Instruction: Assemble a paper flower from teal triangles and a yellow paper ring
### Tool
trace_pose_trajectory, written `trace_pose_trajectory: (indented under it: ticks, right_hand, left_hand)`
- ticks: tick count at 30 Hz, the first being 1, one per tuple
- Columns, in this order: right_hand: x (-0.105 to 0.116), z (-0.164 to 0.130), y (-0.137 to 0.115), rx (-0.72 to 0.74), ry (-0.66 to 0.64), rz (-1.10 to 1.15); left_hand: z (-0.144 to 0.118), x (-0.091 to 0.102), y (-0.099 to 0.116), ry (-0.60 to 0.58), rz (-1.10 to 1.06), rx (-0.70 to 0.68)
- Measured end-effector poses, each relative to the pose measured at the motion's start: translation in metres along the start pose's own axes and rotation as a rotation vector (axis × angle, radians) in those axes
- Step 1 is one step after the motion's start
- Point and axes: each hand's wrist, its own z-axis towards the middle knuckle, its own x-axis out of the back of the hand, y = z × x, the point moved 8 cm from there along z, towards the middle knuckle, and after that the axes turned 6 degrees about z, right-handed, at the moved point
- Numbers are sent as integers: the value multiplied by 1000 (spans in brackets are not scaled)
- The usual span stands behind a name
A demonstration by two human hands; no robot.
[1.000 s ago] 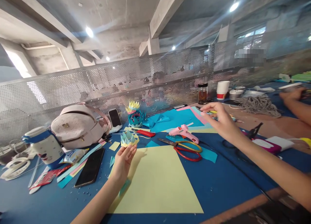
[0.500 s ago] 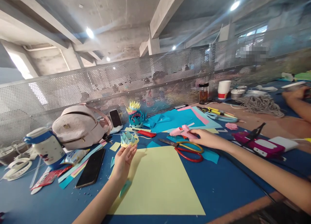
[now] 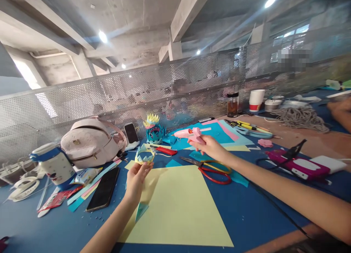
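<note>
Between the fingers of my left hand [image 3: 137, 180] is a small folded-paper crown [image 3: 144, 154] in pale blue and yellow, held above the table. My right hand [image 3: 210, 147] grips a pink glue gun [image 3: 189, 134] by its handle, lifted, its nozzle pointing left and a clear glue stick out of its back. Below my hands lies a yellow sheet of paper [image 3: 181, 205], with a small teal folded piece [image 3: 142, 210] near its left edge. Red and yellow-handled scissors [image 3: 214, 170] rest under my right forearm. A larger blue and yellow paper piece [image 3: 154, 130] stands behind.
On the left are a pink backpack [image 3: 85, 143], a bottle [image 3: 55, 165] and a black phone [image 3: 103, 189]. A red-handled cutter [image 3: 164, 150] lies mid-table. To the right sit a purple power strip [image 3: 298, 165] and a coil of cord [image 3: 301, 117]. Another person's hand [image 3: 340, 110] is at far right.
My right hand has lifted the glue gun off the table and brought it left, toward the paper crown. My left hand has tilted the crown so its opening shows more.
</note>
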Motion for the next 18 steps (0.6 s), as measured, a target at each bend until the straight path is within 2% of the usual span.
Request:
trace_pose_trajectory:
  ticks: [2,6,9,11,18]
  right_hand:
    - [-18,-10,6,-5,-4,104]
    - [-47,-35,21,-47,-179,197]
    - [-49,-43,24,-65,-218,199]
    - [-48,-44,24,-82,-213,186]
    - [-51,-47,22,-68,-260,114]
  left_hand:
    - [2,0,5,-8,110,-46]
    - [5,-3,14,-55,310,-205]
    - [3,-11,19,-160,479,-382]
    - [0,-16,17,-228,561,-442]
    - [-6,-25,10,-338,646,-478]
